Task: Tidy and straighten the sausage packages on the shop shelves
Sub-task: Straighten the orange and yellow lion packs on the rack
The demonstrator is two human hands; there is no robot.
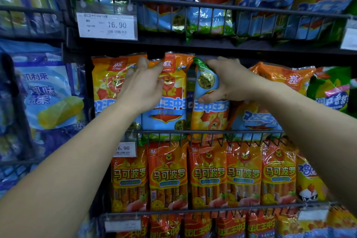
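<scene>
While the left hand (142, 87) is pinching the top edge of the upright sausage pack (168, 110) at frame centre, the right hand (229, 81) is curling fingers and thumb round the upside-down sausage pack (206, 81) just beside it; flipping that one upright is probably coming next.

— Middle wire shelf (212, 131): holdings?
— Sausage packages (168, 110) upright in a row; upside-down package (209, 116) at centre; orange packs (258, 114) slumped at 3 o'clock; price tag (124, 149) at 7 o'clock.
</scene>
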